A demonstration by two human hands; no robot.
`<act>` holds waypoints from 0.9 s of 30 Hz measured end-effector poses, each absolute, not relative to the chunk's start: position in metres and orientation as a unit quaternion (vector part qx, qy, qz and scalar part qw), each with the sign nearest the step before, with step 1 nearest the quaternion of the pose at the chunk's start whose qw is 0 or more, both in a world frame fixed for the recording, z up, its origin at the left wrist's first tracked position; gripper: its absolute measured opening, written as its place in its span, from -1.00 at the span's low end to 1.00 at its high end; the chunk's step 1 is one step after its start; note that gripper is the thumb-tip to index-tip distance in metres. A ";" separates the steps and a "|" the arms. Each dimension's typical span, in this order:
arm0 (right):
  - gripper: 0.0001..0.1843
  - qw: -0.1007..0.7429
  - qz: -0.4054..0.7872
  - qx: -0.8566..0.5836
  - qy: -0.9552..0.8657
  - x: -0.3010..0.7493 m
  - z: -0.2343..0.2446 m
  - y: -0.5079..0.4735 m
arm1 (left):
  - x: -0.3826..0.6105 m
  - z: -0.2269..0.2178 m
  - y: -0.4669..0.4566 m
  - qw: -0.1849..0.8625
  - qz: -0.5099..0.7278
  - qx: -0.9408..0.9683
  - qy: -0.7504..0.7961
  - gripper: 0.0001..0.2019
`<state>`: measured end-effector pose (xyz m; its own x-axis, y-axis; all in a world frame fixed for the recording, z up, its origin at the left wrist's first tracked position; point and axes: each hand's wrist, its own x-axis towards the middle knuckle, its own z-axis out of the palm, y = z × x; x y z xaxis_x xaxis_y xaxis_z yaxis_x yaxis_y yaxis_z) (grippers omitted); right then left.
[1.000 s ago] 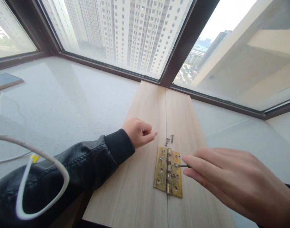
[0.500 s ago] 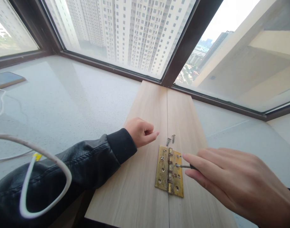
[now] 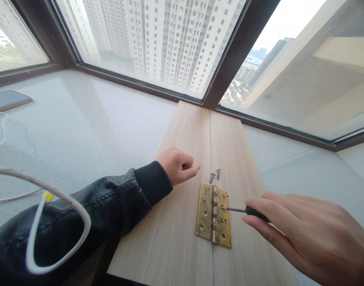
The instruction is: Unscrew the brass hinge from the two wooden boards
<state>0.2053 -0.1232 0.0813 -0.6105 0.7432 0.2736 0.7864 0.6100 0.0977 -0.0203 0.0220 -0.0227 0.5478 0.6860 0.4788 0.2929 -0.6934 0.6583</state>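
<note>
A brass hinge (image 3: pixel 212 214) lies flat across the seam of two light wooden boards (image 3: pixel 182 159). My right hand (image 3: pixel 312 238) grips a screwdriver (image 3: pixel 244 210) whose tip rests on a screw in the hinge's right leaf. Two loose screws (image 3: pixel 214 174) lie just beyond the hinge's top edge. My left hand (image 3: pixel 177 165), in a black leather sleeve, rests on the left board with fingers curled in a loose fist, close to the loose screws. I see nothing in it.
The boards lie on a pale stone sill (image 3: pixel 80 119) against a dark window frame (image 3: pixel 229 59). A phone (image 3: pixel 9 99) lies at the far left. A white cable (image 3: pixel 51 198) loops over my left arm.
My right hand has slid back toward the right along the screwdriver, so more of the shaft and the black handle show. The left hand has stayed put.
</note>
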 end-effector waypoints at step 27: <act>-0.84 -0.039 -0.225 -0.461 -0.857 0.182 0.071 -0.139 | -0.019 -0.027 0.025 0.267 0.366 0.848 0.275 -0.56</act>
